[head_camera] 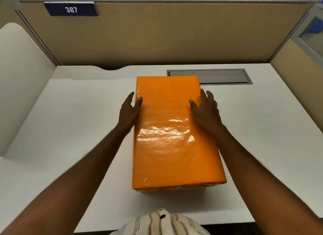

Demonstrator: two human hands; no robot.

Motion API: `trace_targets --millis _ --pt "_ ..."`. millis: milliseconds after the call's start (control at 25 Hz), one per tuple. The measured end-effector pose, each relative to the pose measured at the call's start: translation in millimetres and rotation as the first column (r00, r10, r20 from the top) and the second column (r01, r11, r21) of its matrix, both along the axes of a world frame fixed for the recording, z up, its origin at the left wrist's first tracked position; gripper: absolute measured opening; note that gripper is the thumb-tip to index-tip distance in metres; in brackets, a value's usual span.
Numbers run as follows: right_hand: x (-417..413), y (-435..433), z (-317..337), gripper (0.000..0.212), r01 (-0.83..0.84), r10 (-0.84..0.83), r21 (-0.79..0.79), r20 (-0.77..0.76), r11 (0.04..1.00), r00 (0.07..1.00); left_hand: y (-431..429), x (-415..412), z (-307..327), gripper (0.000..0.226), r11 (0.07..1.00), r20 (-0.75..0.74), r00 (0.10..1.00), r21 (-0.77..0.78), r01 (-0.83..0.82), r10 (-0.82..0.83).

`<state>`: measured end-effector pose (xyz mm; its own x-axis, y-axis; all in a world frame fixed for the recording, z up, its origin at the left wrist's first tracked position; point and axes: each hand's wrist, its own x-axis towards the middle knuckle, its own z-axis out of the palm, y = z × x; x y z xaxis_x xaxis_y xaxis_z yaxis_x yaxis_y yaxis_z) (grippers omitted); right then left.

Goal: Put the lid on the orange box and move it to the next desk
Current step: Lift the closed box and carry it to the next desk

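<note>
A glossy orange box lies lengthwise on the white desk, its lid covering the top. My left hand presses against the box's left side near the far end, thumb resting on the lid's edge. My right hand is at the right side, thumb on the lid and fingers spread beyond the edge. Both hands flank the box; whether they grip it firmly is hard to tell.
A grey cable hatch is set into the desk behind the box. Tan partition walls enclose the desk at back and right, with a blue sign reading 387. A white divider panel stands at left.
</note>
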<state>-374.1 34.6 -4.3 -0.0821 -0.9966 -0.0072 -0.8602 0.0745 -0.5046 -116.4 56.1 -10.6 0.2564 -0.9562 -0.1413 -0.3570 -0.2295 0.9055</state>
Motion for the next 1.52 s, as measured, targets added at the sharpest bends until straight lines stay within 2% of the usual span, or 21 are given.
trace_targets --millis 240,480,600,960,1120,1200,1280,1400,1520 --pt "18 -65 -6 0.074 -0.079 0.088 0.129 -0.064 0.989 0.994 -42 -3 -4 0.066 0.998 0.044 0.997 0.013 0.059 -0.059" --pt "22 -64 -24 0.071 -0.043 0.051 0.047 -0.167 0.998 0.985 -44 -8 -18 0.064 0.994 0.206 0.973 -0.011 0.108 -0.104" --pt "23 -64 -28 0.071 -0.040 0.044 0.026 -0.178 0.999 0.983 -45 -7 -22 0.064 0.992 0.201 0.973 -0.018 0.124 -0.118" --pt "21 -69 -30 0.072 -0.064 0.074 0.071 -0.159 0.995 0.984 -49 -7 -28 0.064 0.994 0.170 0.980 -0.012 0.107 -0.103" --pt "19 -70 -23 0.075 -0.078 0.107 0.195 -0.147 0.978 0.983 -41 -11 -19 0.069 0.999 0.215 0.976 -0.037 -0.032 0.039" --pt "18 -71 -13 0.077 -0.075 0.105 0.242 -0.113 0.967 0.988 -32 -15 -11 0.069 0.990 0.231 0.966 -0.103 -0.097 0.119" --pt "15 -65 -1 0.076 -0.042 0.057 0.178 -0.077 0.983 0.995 -20 -19 0 0.064 0.981 0.219 0.964 -0.155 -0.118 0.150" --pt "5 -37 7 0.070 0.027 -0.028 0.009 0.053 1.000 0.998 11 -15 8 0.058 0.983 0.194 0.968 -0.123 -0.138 0.160" --pt "-17 14 -4 0.068 0.098 -0.101 0.025 0.253 0.995 0.962 56 -5 1 0.049 0.981 0.167 0.967 -0.047 -0.187 0.193"
